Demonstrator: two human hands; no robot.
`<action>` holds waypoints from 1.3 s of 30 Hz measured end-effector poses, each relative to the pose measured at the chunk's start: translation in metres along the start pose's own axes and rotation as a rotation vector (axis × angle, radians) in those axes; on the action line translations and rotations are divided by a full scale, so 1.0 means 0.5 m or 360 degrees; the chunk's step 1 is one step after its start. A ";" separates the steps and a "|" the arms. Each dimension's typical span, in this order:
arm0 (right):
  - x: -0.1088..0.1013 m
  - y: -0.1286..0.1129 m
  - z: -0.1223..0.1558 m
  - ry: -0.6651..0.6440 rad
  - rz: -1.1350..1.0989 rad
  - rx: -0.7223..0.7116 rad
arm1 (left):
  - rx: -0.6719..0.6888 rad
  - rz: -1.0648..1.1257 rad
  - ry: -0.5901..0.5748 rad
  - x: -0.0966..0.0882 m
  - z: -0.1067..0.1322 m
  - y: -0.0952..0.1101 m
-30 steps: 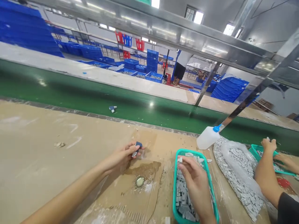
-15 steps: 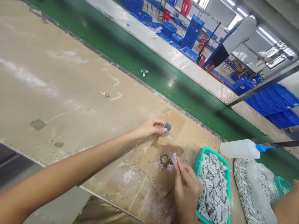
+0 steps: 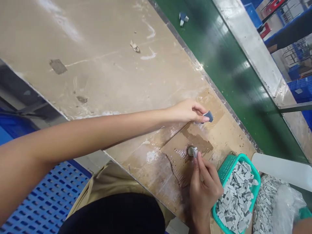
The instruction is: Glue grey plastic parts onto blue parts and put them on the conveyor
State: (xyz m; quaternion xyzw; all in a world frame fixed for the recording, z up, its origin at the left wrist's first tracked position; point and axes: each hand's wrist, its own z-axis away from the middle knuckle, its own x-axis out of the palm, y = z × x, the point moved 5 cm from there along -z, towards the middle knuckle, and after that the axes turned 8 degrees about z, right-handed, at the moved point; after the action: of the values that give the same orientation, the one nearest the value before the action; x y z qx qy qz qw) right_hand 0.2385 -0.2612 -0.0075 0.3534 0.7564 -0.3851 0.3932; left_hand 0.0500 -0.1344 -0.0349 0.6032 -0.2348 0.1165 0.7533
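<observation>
My left hand (image 3: 191,111) pinches a small dark blue-grey plastic piece (image 3: 209,116) between thumb and fingertips, just above the table. In my right hand (image 3: 204,185) is a small light grey plastic piece (image 3: 195,151), pinched between thumb and forefinger. That piece is over the edge of a small round cap (image 3: 189,150) with a toothed rim, partly hiding it; whether they touch I cannot tell. Under the cap lies a brown cardboard sheet (image 3: 179,162) with wet, dark stains. Right of my right hand stands a green basket (image 3: 225,167) full of similar grey pieces (image 3: 236,198).
A white bottle (image 3: 280,169) lies beyond the basket, above a clear plastic bag (image 3: 280,208) of grey parts. A green belt (image 3: 226,55) runs along the table's far side, with a blue-and-white piece (image 3: 183,18) on it. Part of another person's arm (image 3: 303,226) shows at lower right.
The view has turned downward and to the left. My right hand has brought the grey piece from beside the cap to over its edge. My left hand still holds the blue-grey piece.
</observation>
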 end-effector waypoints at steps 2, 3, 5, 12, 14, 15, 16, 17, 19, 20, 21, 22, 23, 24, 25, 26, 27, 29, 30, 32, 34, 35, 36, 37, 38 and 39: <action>0.000 -0.003 0.000 -0.0002 0.0030 -0.0005 | 0.0008 -0.0021 -0.0023 0.002 0.001 0.003; 0.000 -0.004 -0.001 0.0004 0.0044 -0.0011 | 0.0004 -0.0016 -0.0029 0.003 0.002 0.005; 0.001 -0.006 -0.002 0.0003 0.0071 -0.0029 | -0.0015 0.0009 -0.0034 0.007 0.005 0.009; 0.006 -0.004 -0.003 -0.0005 0.0120 -0.0072 | 0.0009 -0.0019 -0.0055 0.011 0.009 0.016; 0.009 -0.002 -0.002 -0.0018 0.0126 -0.0071 | 0.0031 -0.0040 -0.0072 0.010 0.008 0.013; 0.009 -0.001 -0.002 -0.0027 0.0127 -0.0070 | 0.0036 -0.0051 -0.0077 0.010 0.008 0.012; 0.010 -0.002 -0.002 -0.0034 0.0125 -0.0070 | 0.0040 -0.0060 -0.0079 0.010 0.008 0.011; 0.009 -0.003 -0.002 -0.0037 0.0118 -0.0070 | 0.0042 -0.0065 -0.0083 0.009 0.007 0.011; 0.004 -0.006 -0.004 -0.0021 0.0087 -0.0049 | 0.0044 -0.0059 -0.0094 0.009 0.008 0.010; 0.000 -0.006 -0.006 -0.0007 0.0057 -0.0018 | 0.0047 -0.0054 -0.0101 0.009 0.008 0.010; -0.005 -0.006 -0.007 0.0008 0.0010 0.0030 | 0.0050 -0.0051 -0.0113 0.009 0.009 0.010; -0.009 -0.004 -0.008 0.0025 -0.0048 0.0102 | 0.0052 -0.0047 -0.0133 0.010 0.010 0.009; -0.014 -0.001 -0.008 0.0046 -0.0111 0.0189 | 0.0050 -0.0038 -0.0162 0.012 0.012 0.008; -0.019 0.004 -0.008 0.0083 -0.0175 0.0266 | 0.0039 -0.0032 -0.0206 0.016 0.015 0.005; -0.025 0.007 -0.007 0.0139 -0.0238 0.0321 | 0.0022 -0.0029 -0.0255 0.021 0.018 0.000; -0.033 0.011 -0.006 0.0218 -0.0291 0.0346 | 0.0002 -0.0032 -0.0303 0.027 0.022 -0.004; -0.041 0.013 -0.004 0.0299 -0.0325 0.0346 | -0.0016 -0.0035 -0.0342 0.033 0.026 -0.009; -0.053 0.015 -0.002 0.0384 -0.0325 0.0314 | -0.0068 -0.0037 -0.0409 0.047 0.035 -0.020; -0.057 0.016 -0.001 0.0385 -0.0302 0.0314 | -0.0102 -0.0032 -0.0435 0.054 0.041 -0.025; -0.062 0.018 -0.002 0.0355 -0.0250 0.0338 | -0.0174 -0.0040 -0.0466 0.066 0.050 -0.036; -0.065 0.017 -0.003 0.0345 -0.0251 0.0326 | -0.0209 -0.0092 -0.0461 0.074 0.058 -0.044; -0.065 0.016 -0.004 0.0349 -0.0270 0.0310 | -0.0199 -0.0108 -0.0457 0.078 0.060 -0.045; -0.064 0.015 -0.005 0.0349 -0.0288 0.0291 | -0.0181 -0.0110 -0.0465 0.082 0.062 -0.046; -0.062 0.014 -0.006 0.0360 -0.0309 0.0274 | -0.0164 -0.0097 -0.0487 0.086 0.065 -0.045; -0.061 0.014 -0.006 0.0387 -0.0333 0.0264 | -0.0148 -0.0073 -0.0511 0.091 0.066 -0.045; -0.059 0.014 -0.007 0.0426 -0.0353 0.0259 | -0.0137 -0.0045 -0.0529 0.095 0.068 -0.045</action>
State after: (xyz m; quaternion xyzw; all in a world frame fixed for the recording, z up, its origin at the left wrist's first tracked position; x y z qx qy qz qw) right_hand 0.2564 -0.2621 0.0175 0.3467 0.8026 -0.4356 0.2142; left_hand 0.0939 -0.1779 -0.0253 0.5846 -0.3523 -0.0057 0.7308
